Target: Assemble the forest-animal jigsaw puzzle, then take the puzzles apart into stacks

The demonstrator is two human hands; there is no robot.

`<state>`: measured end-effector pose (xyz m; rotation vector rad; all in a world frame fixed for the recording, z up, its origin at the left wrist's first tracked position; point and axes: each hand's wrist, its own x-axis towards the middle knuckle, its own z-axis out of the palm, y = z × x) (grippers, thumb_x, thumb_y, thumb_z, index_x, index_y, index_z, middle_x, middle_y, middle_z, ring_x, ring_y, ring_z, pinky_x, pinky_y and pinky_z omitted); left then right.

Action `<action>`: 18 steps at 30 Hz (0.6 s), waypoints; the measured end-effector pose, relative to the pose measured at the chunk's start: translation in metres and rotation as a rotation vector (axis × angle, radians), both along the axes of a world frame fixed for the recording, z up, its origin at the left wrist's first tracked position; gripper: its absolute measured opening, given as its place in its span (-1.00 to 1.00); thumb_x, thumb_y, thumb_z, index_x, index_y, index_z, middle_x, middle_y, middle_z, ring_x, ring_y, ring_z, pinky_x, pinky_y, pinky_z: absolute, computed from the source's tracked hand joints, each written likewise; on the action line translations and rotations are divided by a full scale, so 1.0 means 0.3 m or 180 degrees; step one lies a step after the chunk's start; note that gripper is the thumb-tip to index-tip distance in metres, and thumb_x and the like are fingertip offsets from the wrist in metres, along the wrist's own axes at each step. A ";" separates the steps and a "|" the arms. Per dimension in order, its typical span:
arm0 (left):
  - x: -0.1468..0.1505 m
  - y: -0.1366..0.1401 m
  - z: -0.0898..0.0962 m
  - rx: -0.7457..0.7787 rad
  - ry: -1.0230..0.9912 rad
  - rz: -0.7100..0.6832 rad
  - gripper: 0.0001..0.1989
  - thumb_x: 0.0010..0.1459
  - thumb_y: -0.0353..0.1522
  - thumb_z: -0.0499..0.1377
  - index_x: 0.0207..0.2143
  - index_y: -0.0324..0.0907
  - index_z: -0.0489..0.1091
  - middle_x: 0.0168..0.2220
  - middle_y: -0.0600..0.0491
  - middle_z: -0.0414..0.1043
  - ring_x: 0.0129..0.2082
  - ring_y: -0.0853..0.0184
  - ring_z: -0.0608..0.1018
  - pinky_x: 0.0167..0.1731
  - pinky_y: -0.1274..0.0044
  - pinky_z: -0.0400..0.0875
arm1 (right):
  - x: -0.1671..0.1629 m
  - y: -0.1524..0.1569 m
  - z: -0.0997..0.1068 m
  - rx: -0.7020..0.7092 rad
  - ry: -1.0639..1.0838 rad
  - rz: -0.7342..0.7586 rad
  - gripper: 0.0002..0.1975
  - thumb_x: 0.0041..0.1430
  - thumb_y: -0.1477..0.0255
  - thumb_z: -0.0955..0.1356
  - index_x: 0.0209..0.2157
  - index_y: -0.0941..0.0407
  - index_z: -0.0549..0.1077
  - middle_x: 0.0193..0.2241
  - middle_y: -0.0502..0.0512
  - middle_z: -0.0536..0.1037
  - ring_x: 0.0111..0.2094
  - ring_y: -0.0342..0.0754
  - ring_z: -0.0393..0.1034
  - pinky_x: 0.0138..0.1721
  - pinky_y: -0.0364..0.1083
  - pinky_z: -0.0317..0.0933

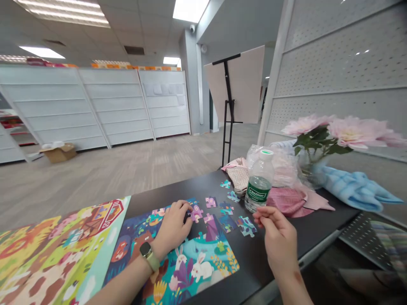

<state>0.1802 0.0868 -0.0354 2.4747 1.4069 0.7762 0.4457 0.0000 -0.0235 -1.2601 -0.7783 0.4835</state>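
Yellow, green and brown fill the one farm picture (60, 254) at the far left, its right edge meeting one forest puzzle (203, 262) with two white rabbits, which lies on the black table (178, 188). Of the two hands, the left hand (174, 224), wearing one watch (146, 250), rests palm down across the puzzle's upper part, fingers curled; whether they grip a piece cannot be told. Right of its fingertips, at least seven loose-looking puzzle pieces (227, 223) are scattered, teal, blue and purple, one purple piece (196, 213) just beside the fingers. Behind the table stands one easel (229, 110). Next comes one clear bottle (258, 186) with a green label, upright, near one beige patterned cloth (238, 177). The right hand (276, 231) is raised before the bottle, fingertips drawn together; anything pinched there is hidden. Farther right are one pink cloth (288, 201), one vase (311, 171) with at least two pink flowers (351, 131), and one blue cloth (352, 186).
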 end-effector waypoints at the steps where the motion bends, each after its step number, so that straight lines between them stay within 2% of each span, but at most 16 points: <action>1: 0.000 0.001 -0.002 0.0002 0.0015 -0.0027 -0.77 0.12 -0.49 0.07 -0.19 -0.09 0.40 -0.05 -0.01 0.41 -0.03 0.15 0.42 -0.01 0.33 0.30 | 0.007 0.004 -0.005 -0.0018 0.0070 0.0015 -0.86 -0.02 0.40 0.36 -0.37 0.11 0.51 -0.47 0.04 0.55 -0.44 -0.06 0.39 -0.38 -0.09 0.23; 5: 0.005 -0.003 0.001 0.0016 0.0155 -0.0045 -0.77 0.15 -0.50 0.04 -0.23 -0.11 0.43 -0.07 -0.02 0.43 -0.04 0.16 0.42 -0.03 0.34 0.30 | 0.023 0.002 0.003 0.0086 0.0201 0.0072 -0.85 -0.03 0.40 0.37 -0.36 0.12 0.51 -0.48 0.04 0.55 -0.45 -0.06 0.39 -0.39 -0.10 0.24; 9: 0.015 0.002 0.040 -0.0042 0.0539 0.0027 -0.78 0.17 -0.47 0.04 -0.25 -0.12 0.46 -0.12 -0.02 0.46 -0.10 0.15 0.45 -0.08 0.34 0.31 | 0.052 -0.026 0.029 0.0174 0.0208 0.0032 -0.84 -0.03 0.40 0.37 -0.35 0.12 0.51 -0.48 0.03 0.55 -0.44 -0.06 0.39 -0.37 -0.10 0.24; 14: 0.060 0.094 0.106 -0.0225 0.0818 -0.0174 -0.81 0.12 -0.47 0.08 -0.42 -0.13 0.48 -0.25 -0.04 0.49 -0.16 0.11 0.50 -0.13 0.35 0.34 | 0.100 -0.064 0.048 0.0191 0.0361 -0.0071 -0.84 -0.03 0.38 0.37 -0.36 0.11 0.50 -0.46 0.02 0.55 -0.43 -0.08 0.39 -0.39 -0.12 0.23; 16: 0.098 0.149 0.115 -0.0244 0.0760 -0.0338 -0.84 0.09 -0.46 0.12 -0.35 -0.13 0.51 -0.20 -0.03 0.51 -0.11 0.12 0.51 -0.08 0.38 0.35 | 0.113 -0.073 0.053 0.0212 0.0424 -0.0097 -0.84 -0.04 0.37 0.38 -0.36 0.11 0.50 -0.45 0.02 0.55 -0.43 -0.08 0.39 -0.38 -0.12 0.24; 18: 0.142 0.198 0.109 -0.0259 0.0647 -0.0553 -0.72 0.07 -0.44 0.17 -0.13 -0.13 0.50 -0.08 -0.03 0.50 -0.04 0.14 0.50 0.00 0.40 0.35 | 0.122 -0.078 0.055 0.0213 0.0505 -0.0118 -0.83 -0.06 0.37 0.39 -0.36 0.11 0.50 -0.45 0.02 0.55 -0.43 -0.08 0.39 -0.38 -0.12 0.24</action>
